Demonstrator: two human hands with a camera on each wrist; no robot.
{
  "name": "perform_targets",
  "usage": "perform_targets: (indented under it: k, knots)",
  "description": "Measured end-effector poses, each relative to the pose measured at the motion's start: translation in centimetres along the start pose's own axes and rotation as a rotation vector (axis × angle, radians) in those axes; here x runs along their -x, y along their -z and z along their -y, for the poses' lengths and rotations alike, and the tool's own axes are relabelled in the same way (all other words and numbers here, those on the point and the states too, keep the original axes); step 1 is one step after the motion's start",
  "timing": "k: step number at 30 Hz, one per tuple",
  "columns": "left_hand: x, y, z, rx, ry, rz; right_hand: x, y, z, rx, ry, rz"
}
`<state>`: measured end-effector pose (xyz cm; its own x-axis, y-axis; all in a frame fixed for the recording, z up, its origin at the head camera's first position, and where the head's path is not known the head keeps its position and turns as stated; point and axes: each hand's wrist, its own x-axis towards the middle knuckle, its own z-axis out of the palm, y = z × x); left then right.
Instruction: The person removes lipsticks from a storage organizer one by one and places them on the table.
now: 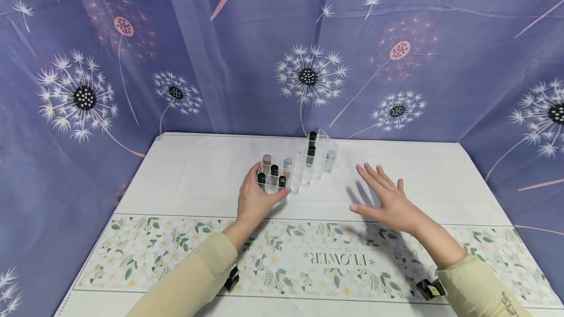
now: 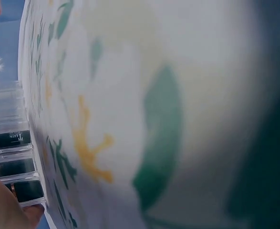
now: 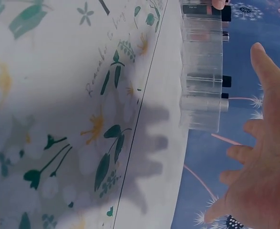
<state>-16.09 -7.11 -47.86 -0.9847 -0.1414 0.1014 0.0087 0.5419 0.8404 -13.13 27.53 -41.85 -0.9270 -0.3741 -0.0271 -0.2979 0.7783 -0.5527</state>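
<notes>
Clear plastic lipstick organizer (image 1: 297,180) is set on the white-covered table (image 1: 198,175), partly loaded. Its left end is clamped in the left hand (image 1: 257,200), thumb laid along the near side, fingers curled round the left side. Right hand (image 1: 387,204) is held off to the right of the organizer: grip apart, fingers spread, nothing held or touched.

Load: black-capped tubes (image 1: 274,169), a brownish-capped tube (image 1: 266,161) and a pale-capped tube (image 1: 287,164) are grouped at the organizer's left end; two black-capped tubes (image 1: 311,152) and a silvery tube (image 1: 330,161) are seated toward its right end.

Handling, judged: light, stiff, slick-walled, probably brittle; thin dividers could be cracked by a hard squeeze. Tubes are likely only loosely slotted, so could be spilled by tipping. Best held low, by the outer walls at both ends, and level; dividers and caps best avoided.

Hard to make out: left fingertips are mostly hidden by the organizer. Clear walls are washed out against the white; slot count can't be told. In left wrist view the hand is cut off, and tube lettering can't be read reliably.
</notes>
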Motion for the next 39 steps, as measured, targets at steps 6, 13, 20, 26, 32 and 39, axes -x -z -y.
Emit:
perform_targets:
  k: [6,13,20,26,32,39]
  knots:
    - [0.0,-0.1,-0.1,-0.013,-0.007,0.006,-0.1,0.1,0.2,0.003,-0.001,0.002]
    - [0.0,-0.1,-0.3,-0.044,-0.001,0.008,-0.1,0.1,0.4,0.006,-0.002,0.003]
    - [0.1,0.0,-0.6,-0.067,-0.018,-0.005,-0.2,0.3,0.4,0.006,-0.002,0.0]
    - [-0.3,-0.2,-0.5,-0.095,-0.009,0.0,-0.4,0.4,0.5,0.001,0.007,-0.004]
    - [-0.7,0.1,-0.4,-0.1,-0.035,0.001,-0.7,0.5,0.5,-0.003,0.018,-0.004]
    - [-1.0,0.3,-0.4,-0.115,-0.03,0.009,-0.9,0.6,0.5,-0.009,0.018,-0.005]
